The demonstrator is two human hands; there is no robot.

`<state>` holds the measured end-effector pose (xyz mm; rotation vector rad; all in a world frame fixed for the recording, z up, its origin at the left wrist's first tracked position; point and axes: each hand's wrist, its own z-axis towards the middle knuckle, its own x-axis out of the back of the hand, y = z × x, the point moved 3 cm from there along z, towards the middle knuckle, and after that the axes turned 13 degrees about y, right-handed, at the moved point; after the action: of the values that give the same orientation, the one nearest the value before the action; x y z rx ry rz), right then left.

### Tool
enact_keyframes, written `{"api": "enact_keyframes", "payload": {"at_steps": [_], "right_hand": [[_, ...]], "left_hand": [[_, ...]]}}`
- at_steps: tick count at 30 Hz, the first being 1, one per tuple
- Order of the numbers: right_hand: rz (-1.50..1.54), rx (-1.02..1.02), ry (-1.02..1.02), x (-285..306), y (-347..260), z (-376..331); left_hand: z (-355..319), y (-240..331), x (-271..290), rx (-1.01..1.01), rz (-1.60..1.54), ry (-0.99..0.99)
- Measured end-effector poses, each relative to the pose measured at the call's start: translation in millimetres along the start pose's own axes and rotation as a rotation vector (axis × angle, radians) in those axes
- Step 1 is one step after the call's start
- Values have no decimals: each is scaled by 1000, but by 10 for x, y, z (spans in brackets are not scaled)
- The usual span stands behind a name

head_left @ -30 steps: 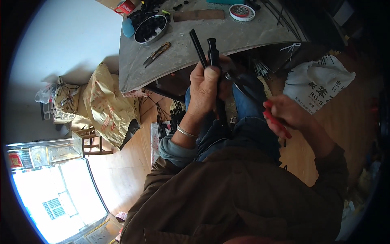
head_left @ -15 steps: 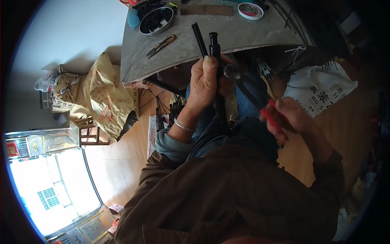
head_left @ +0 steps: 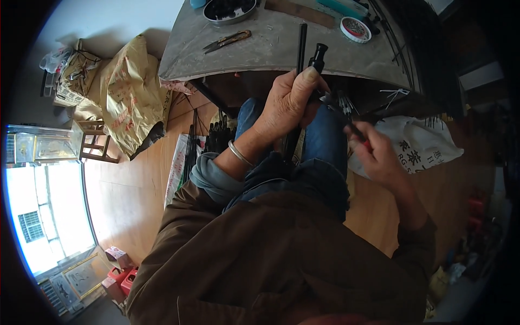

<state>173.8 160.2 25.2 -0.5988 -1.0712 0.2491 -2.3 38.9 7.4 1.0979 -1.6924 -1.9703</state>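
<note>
My left hand [head_left: 286, 103] grips a bundle of long black rods [head_left: 301, 51] with a black knobbed end [head_left: 318, 54], held upright over my lap against the edge of the grey table [head_left: 281, 51]. A silver bracelet [head_left: 239, 154] sits on that wrist. My right hand [head_left: 376, 154] is lower right, closed on a red-handled tool [head_left: 362, 138] whose tip points at a cluster of thin metal ribs [head_left: 340, 103] beside the rods.
On the table lie scissors [head_left: 227, 40], a dark round bowl [head_left: 230, 9], a small white round tin [head_left: 355, 28] and a wooden strip [head_left: 303, 12]. A white printed sack [head_left: 417, 146] lies right, yellow sacks [head_left: 122, 92] left, black rods [head_left: 214, 135] on the wooden floor.
The view has shifted, so the table sits higher in frame. My right hand with the red tool has moved up toward the ribs beside my left hand, which keeps its grip.
</note>
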Motion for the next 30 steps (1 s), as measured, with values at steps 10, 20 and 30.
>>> {"api": "enact_keyframes", "payload": {"at_steps": [10,20,30], "right_hand": [[1217,-715,-409,-610,-222,-272],[1079,-876,-568,-47,-375,-76],[967,-793,-573,-113,-289,-70]], "left_hand": [[-19,30,-36,-1,-1,-29],[25,22,-25,8,-49,-168],[59,-21,19,103,-112,-243]]}}
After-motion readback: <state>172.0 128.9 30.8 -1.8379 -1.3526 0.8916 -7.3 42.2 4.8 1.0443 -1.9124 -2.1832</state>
